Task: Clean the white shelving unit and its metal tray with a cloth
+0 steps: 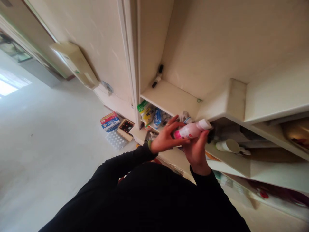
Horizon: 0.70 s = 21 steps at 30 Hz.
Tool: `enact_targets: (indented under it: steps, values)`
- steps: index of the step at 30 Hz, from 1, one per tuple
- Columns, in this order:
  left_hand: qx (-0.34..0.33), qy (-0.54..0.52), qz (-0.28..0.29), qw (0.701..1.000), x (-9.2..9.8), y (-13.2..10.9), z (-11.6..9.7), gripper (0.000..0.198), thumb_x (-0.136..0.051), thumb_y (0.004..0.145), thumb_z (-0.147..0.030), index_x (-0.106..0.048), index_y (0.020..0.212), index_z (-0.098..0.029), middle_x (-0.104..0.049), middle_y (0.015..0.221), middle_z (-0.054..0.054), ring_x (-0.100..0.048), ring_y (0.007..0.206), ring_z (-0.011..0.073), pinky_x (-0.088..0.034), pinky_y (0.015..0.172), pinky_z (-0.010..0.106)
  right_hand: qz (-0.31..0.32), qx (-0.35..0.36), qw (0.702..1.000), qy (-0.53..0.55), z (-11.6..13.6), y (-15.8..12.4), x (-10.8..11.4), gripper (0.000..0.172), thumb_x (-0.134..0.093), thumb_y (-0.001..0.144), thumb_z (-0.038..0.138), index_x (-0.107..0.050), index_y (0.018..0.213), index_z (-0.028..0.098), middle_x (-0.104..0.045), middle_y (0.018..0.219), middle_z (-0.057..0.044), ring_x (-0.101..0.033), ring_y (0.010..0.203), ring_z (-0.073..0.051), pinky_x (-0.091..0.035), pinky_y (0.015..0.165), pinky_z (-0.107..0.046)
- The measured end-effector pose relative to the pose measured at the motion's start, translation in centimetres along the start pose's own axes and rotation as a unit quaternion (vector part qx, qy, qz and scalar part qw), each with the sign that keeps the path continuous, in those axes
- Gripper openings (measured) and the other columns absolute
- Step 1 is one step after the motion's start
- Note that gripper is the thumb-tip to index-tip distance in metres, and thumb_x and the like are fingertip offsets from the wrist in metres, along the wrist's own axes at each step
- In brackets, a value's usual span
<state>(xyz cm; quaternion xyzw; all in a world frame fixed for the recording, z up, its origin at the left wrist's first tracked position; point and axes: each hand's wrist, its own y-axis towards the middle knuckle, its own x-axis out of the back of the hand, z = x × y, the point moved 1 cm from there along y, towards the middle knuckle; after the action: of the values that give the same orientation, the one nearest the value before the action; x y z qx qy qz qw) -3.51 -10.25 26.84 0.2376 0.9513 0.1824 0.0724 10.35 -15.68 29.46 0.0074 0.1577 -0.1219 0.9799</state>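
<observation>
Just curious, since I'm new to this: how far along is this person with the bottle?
Done: the pink-and-white bottle looks lifted off the shelves. In hand: the left hand and right hand grip it together. Left: the green-and-yellow packet sits on the shelf, untouched.

One pink-and-white bottle [191, 130] sits between two grips, the person's left hand [166, 137] and right hand [196, 151], and one ring [167, 124] shows on a finger of the left hand. Just behind the bottle, under one white shelf [169, 98], are two packets: one green-and-yellow packet [146, 112] and one blue packet [157, 118]. Left of the bottle, on the floor [48, 145], are three things: one red-and-blue carton [110, 122], one brown box [125, 130] and one clear plastic tray [116, 140]. Right of the bottle lies one white cup [227, 145]
</observation>
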Motion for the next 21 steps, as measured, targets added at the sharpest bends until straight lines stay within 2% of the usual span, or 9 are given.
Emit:
enact_targets:
  steps: [2,5,7,9,11,14,16,19,21]
  values:
    - [-0.031,0.051,-0.018,0.998,-0.2,-0.4,0.2,0.075,-0.096,0.085,-0.069,-0.077,0.141,-0.022,-0.061,0.169,0.023,-0.046,0.171,0.0454,-0.044,0.138,0.06,0.012,0.015,0.999,-0.03,0.0,-0.4,-0.2,0.088,-0.071,0.089,0.094,-0.067,0.157,0.038,-0.066,0.168,-0.005,-0.05,0.169,-0.034,-0.045,0.139,-0.06]
    - [-0.062,0.135,-0.031,0.988,-0.3,-0.7,0.2,0.069,-0.089,0.095,-0.065,-0.072,0.148,-0.023,-0.061,0.168,0.023,-0.048,0.169,0.0444,-0.047,0.136,0.061,0.028,0.052,0.995,-0.083,0.4,-0.6,-0.3,0.094,-0.093,0.088,0.065,-0.054,0.17,0.041,-0.053,0.181,-0.002,-0.046,0.171,-0.032,-0.028,0.148,-0.056]
    - [-0.085,0.168,-0.01,0.982,-0.1,-0.7,0.2,0.077,-0.091,0.092,-0.067,-0.069,0.151,-0.024,-0.059,0.17,0.024,-0.047,0.17,0.046,-0.046,0.136,0.062,0.029,0.055,0.995,-0.077,1.3,-0.6,-0.4,0.095,-0.096,0.085,0.056,-0.054,0.169,0.038,-0.055,0.18,-0.004,-0.049,0.169,-0.034,-0.029,0.147,-0.058]
    - [-0.107,0.161,0.013,0.981,0.1,-0.5,0.3,0.092,-0.096,0.084,-0.07,-0.064,0.157,-0.024,-0.054,0.174,0.025,-0.046,0.169,0.048,-0.045,0.137,0.064,0.04,0.036,0.998,-0.045,2.4,-0.7,-0.3,0.092,-0.093,0.086,0.059,-0.057,0.168,0.036,-0.058,0.177,-0.006,-0.053,0.166,-0.037,-0.036,0.144,-0.062]
    - [-0.11,0.118,0.009,0.987,0.4,-0.3,0.4,0.103,-0.098,0.083,-0.068,-0.055,0.166,-0.025,-0.053,0.175,0.024,-0.05,0.166,0.0469,-0.046,0.136,0.063,0.063,0.02,0.998,-0.016,3.7,-1.1,0.0,0.09,-0.089,0.086,0.067,-0.06,0.165,0.035,-0.059,0.177,-0.007,-0.053,0.166,-0.04,-0.037,0.143,-0.065]
    - [-0.05,-0.014,-0.043,0.998,0.8,0.2,0.2,0.106,-0.096,0.089,-0.059,-0.041,0.174,-0.029,-0.062,0.168,0.018,-0.064,0.154,0.0396,-0.053,0.13,0.056,0.093,0.02,0.995,0.017,4.9,-2.2,0.6,0.084,-0.087,0.084,0.075,-0.069,0.157,0.036,-0.058,0.178,-0.007,-0.051,0.167,-0.042,-0.038,0.141,-0.069]
    - [0.022,-0.125,-0.069,0.99,1.0,0.8,-0.1,0.096,-0.095,0.088,-0.058,-0.05,0.167,-0.027,-0.071,0.156,0.014,-0.072,0.142,0.0356,-0.06,0.121,0.05,0.1,0.034,0.994,0.038,5.1,-2.9,1.0,0.077,-0.088,0.083,0.074,-0.074,0.15,0.038,-0.058,0.178,-0.006,-0.052,0.166,-0.043,-0.043,0.137,-0.071]
    - [0.138,-0.263,-0.092,0.95,1.3,2.0,-0.7,0.064,-0.093,0.082,-0.058,-0.072,0.131,-0.022,-0.083,0.122,0.007,-0.081,0.116,0.0295,-0.067,0.102,0.04,0.103,0.077,0.991,0.042,5.0,-3.6,1.5,0.065,-0.091,0.084,0.07,-0.08,0.14,0.039,-0.061,0.175,-0.005,-0.058,0.162,-0.043,-0.053,0.13,-0.072]
    - [0.188,-0.311,-0.108,0.925,1.5,2.9,-1.0,0.049,-0.091,0.081,-0.055,-0.074,0.113,-0.022,-0.082,0.101,0.003,-0.082,0.098,0.0251,-0.068,0.09,0.036,0.093,0.107,0.99,0.014,4.8,-3.8,2.0,0.059,-0.092,0.084,0.069,-0.084,0.134,0.038,-0.062,0.174,-0.005,-0.06,0.16,-0.043,-0.054,0.129,-0.07]
